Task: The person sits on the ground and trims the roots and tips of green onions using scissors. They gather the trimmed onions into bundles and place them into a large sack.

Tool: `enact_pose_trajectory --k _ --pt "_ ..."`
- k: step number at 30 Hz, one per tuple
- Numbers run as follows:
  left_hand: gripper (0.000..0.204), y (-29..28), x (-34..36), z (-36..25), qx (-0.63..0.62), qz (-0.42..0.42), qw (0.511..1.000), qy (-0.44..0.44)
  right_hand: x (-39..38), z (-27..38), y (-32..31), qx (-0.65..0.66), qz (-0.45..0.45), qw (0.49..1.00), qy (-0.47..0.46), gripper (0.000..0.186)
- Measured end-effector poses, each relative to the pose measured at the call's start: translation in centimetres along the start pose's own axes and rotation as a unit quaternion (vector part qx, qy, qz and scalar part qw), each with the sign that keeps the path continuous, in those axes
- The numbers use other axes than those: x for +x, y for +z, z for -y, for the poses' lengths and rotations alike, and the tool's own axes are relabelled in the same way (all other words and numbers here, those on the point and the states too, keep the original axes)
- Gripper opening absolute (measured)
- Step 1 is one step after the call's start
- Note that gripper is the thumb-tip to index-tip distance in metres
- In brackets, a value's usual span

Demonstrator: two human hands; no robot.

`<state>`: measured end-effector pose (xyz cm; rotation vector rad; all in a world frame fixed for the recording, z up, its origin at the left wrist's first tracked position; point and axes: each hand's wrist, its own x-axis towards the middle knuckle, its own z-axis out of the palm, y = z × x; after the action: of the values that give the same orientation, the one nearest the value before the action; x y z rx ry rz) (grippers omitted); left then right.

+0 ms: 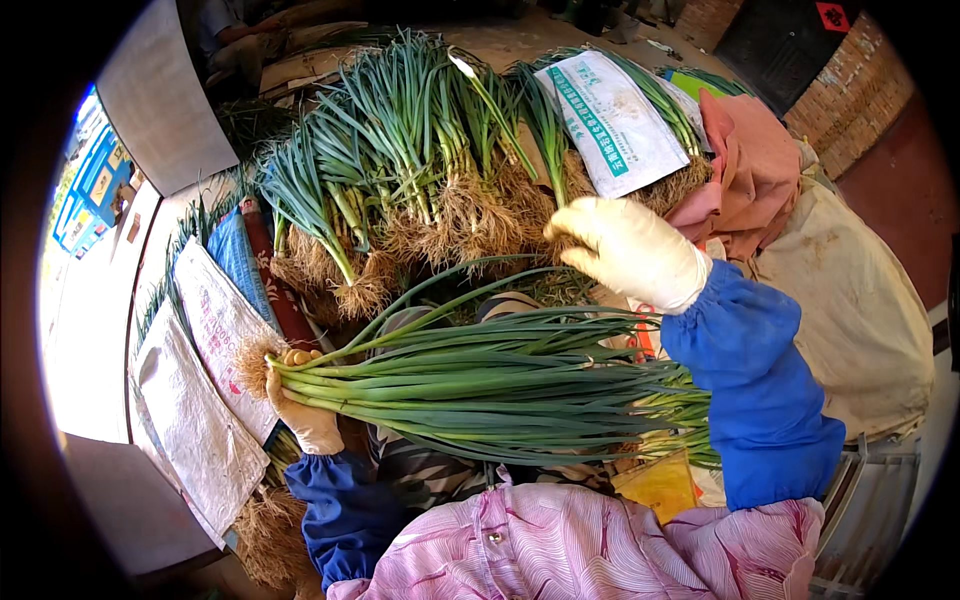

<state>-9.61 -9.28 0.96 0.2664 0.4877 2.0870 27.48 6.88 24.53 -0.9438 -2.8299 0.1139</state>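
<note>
My left hand (306, 405), in a pale glove, is closed round the root end of a bunch of green onions (470, 380), whose long leaves stretch rightward across my lap. My right hand (625, 255), gloved the same way, is raised above the leaves, fingers loosely bent and apart, holding nothing visible. Just beyond it lies a heap of green onions (420, 150) with tangled brown roots toward me; I cannot tell whether my fingers touch them. More loose green onions (680, 430) lie under my right forearm, beside a yellow flat piece (655, 485).
White woven sacks (190, 420) cover more onions at the left, and a printed white sack (610, 120) lies on those at the back. A pink cloth (750, 170) and beige covering (840, 320) are to the right. At the back left a person (235, 35) is partly visible in shadow.
</note>
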Motion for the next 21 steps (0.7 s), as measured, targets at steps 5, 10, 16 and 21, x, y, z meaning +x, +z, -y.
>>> enact_pose_trajectory --k 5,10,16,21 --pt "0.028 -1.7 -0.2 -1.2 -0.002 0.061 0.998 -0.021 -13.3 0.9 9.7 0.126 0.079 0.976 0.158 0.027" --pt "0.029 -2.7 -0.6 -1.8 0.019 0.032 0.999 0.025 -15.0 4.2 13.5 0.265 -0.090 0.932 0.230 0.038" --pt "0.030 -0.6 -1.6 -2.4 -0.063 0.081 0.994 -0.032 -14.1 8.0 10.9 0.154 -0.103 0.977 0.104 0.029" --pt "0.030 1.0 -3.3 -1.6 -0.067 0.039 0.997 0.013 -14.8 12.3 7.8 -0.144 -0.118 0.981 0.047 0.020"
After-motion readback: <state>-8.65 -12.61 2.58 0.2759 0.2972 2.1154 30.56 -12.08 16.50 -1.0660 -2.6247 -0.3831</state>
